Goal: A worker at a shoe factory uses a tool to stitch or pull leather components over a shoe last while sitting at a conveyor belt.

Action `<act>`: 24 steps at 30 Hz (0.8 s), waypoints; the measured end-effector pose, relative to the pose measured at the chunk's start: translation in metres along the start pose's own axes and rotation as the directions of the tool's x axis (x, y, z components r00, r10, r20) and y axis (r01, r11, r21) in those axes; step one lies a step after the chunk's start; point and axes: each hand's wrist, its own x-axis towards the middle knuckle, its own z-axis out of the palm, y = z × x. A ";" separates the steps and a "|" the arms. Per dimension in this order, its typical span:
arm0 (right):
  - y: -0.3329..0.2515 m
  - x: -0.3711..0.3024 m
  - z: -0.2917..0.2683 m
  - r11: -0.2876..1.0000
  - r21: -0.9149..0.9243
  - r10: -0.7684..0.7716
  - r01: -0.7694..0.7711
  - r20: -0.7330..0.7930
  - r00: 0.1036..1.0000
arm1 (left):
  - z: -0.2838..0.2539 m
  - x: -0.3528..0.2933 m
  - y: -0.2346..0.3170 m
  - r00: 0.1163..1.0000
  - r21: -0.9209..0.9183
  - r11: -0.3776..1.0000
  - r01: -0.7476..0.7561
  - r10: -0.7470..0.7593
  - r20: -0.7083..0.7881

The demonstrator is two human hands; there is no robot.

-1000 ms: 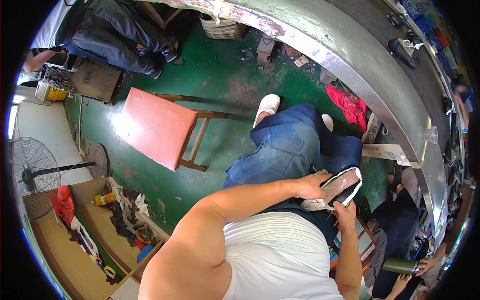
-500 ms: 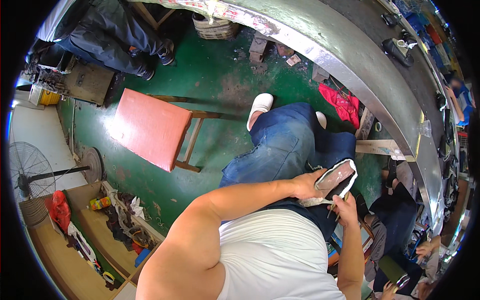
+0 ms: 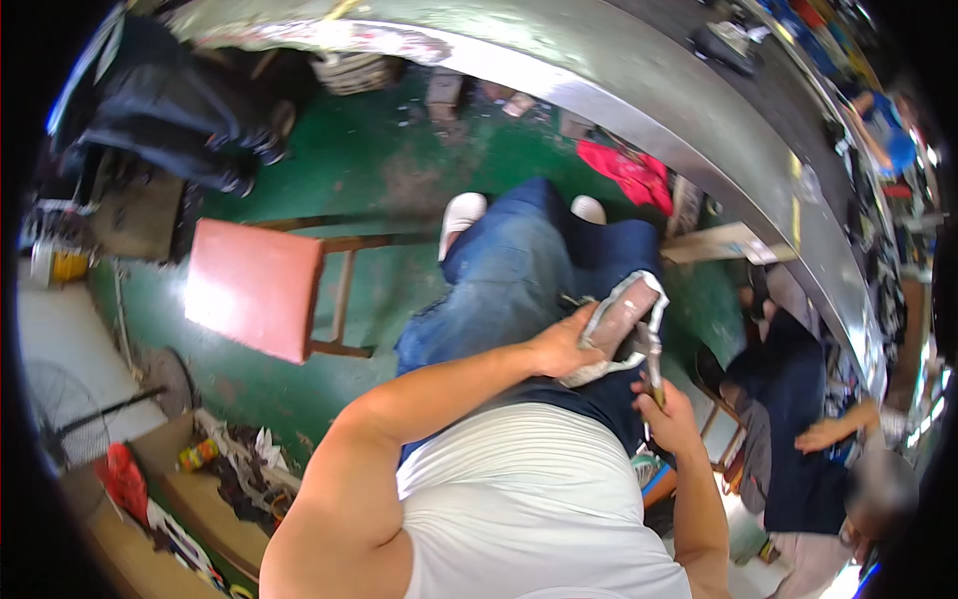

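My left hand (image 3: 564, 345) is closed round the heel end of a shoe upper stretched on a last (image 3: 621, 317), held above my lap. The sole side faces up, showing a pinkish-brown bottom inside a ragged white rim. My right hand (image 3: 671, 417) is wrapped round the handles of a pair of pliers (image 3: 654, 371). Their metal head meets the white rim on the side toward my right hand; blur hides whether the jaws bite the material. Part of the shoe's heel is covered by my left fingers.
A long metal-edged workbench (image 3: 619, 120) curves ahead and right, with dark shoes on it. A pink-topped stool (image 3: 254, 290) stands left. Red cloth (image 3: 629, 175) lies beneath the bench. A co-worker (image 3: 798, 429) sits close at right; another person's legs (image 3: 180, 120) show at far left.
My view has shifted, so the surroundings slide left. The shoe has turned in my left hand, and the pliers in my right hand now point up against its rim.
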 end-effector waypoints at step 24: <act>-0.031 0.043 0.016 0.834 -0.446 -0.329 0.325 0.073 0.942 | 0.034 0.027 -0.011 0.850 -0.479 0.861 0.170 -0.374 -0.370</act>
